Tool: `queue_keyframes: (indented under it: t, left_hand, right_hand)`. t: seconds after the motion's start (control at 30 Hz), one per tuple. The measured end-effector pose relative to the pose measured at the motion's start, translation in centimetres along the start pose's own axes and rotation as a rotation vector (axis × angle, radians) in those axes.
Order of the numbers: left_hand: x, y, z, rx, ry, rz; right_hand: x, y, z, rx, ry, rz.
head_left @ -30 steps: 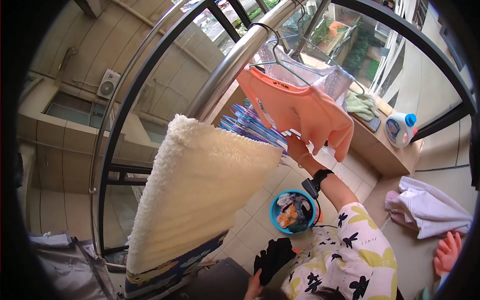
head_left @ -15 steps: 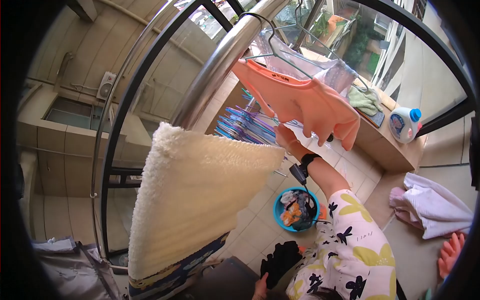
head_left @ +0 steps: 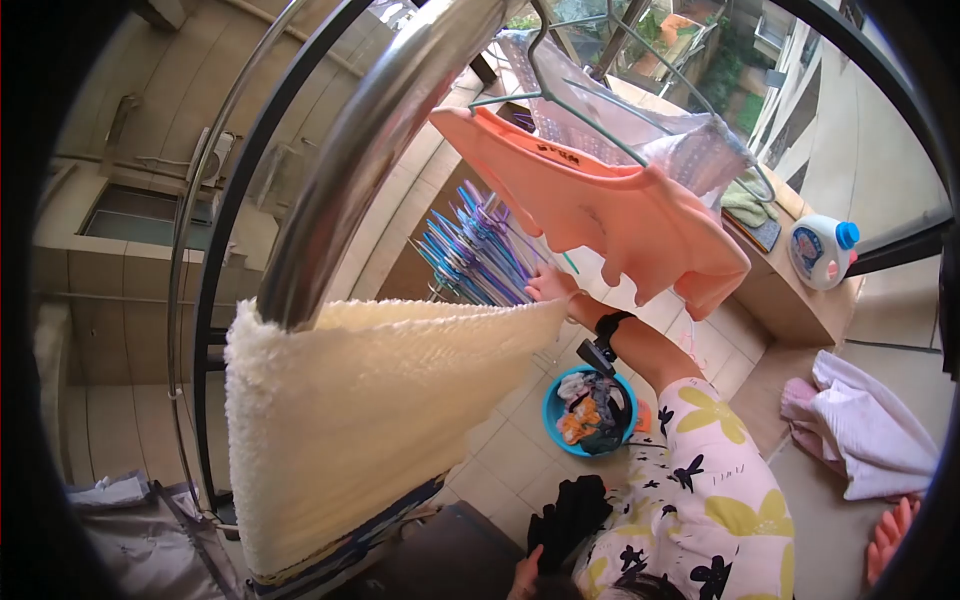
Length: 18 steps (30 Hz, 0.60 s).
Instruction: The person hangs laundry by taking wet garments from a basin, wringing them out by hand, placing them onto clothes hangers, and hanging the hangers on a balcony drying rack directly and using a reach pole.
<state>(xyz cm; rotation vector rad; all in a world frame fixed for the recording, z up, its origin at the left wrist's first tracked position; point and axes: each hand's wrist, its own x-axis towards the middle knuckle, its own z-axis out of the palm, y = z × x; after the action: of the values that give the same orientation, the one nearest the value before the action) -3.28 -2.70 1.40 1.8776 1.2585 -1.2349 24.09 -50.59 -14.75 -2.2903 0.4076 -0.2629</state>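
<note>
My right hand (head_left: 552,286) reaches out with its fingers closed at the ends of a bunch of blue and purple hangers (head_left: 470,250); fine detail of the grip is small. Low in the view, my left hand (head_left: 527,572) is closed on a black cloth (head_left: 570,515). An orange garment (head_left: 600,220) hangs on a green hanger, above and to the right of my right hand. Behind it hangs a pale translucent garment (head_left: 690,150). Below my right forearm, a blue basin (head_left: 549,425) on the tiled floor holds mixed clothes.
A cream fleece blanket (head_left: 370,430) drapes over a thick metal rail (head_left: 370,150) at left. On the right ledge are a detergent bottle (head_left: 818,252) and a green cloth (head_left: 748,203). A white cloth (head_left: 870,425) and pink gloves (head_left: 890,540) lie at right.
My right hand has shifted left, from below the orange garment to the hanger bunch. The view has shifted, so the rail and blanket appear larger and lower. My left hand still holds the black cloth.
</note>
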Motion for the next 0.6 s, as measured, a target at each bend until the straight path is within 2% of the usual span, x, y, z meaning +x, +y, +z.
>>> queue_keyframes:
  t: [0.07,0.1,0.13,0.17,0.23,0.3,0.4,0.5,0.57,0.6]
  left_hand:
    - [0.0,0.2,-0.1,-0.029,0.005,0.012]
    - [-0.1,0.3,-0.1,-0.042,0.009,0.016]
    - [0.0,0.4,-0.1,-0.058,0.01,0.017]
    - [0.0,0.4,0.0,-0.069,0.012,0.019]
    - [0.3,0.2,0.2,-0.099,0.013,0.015]
    - [0.5,0.2,0.5,-0.119,0.018,0.004]
    - [1.0,-0.2,1.1,-0.138,0.022,-0.014]
    - [1.4,-0.3,1.7,-0.149,0.016,-0.026]
    - [1.5,-0.4,1.8,-0.155,0.013,-0.034]
    - [1.4,0.0,1.7,-0.159,0.012,-0.036]
  right_hand:
    - [1.5,0.5,0.4,-0.106,0.406,-0.297]
    - [2.2,0.1,-0.3,-0.152,0.537,-0.197]
    - [5.0,3.4,2.9,0.423,0.612,0.106]
    - [6.0,4.5,3.4,0.676,0.574,0.33]
    - [6.2,6.8,3.4,0.321,0.214,0.581]
    - [6.8,8.1,2.8,0.138,0.035,0.667]
    - [6.7,9.0,2.1,0.085,-0.072,0.758]
    - [7.2,9.6,3.3,0.113,-0.034,0.747]
    - [6.1,9.9,4.9,0.131,0.097,0.631]
    - [5.8,9.9,5.4,0.153,0.231,0.513]
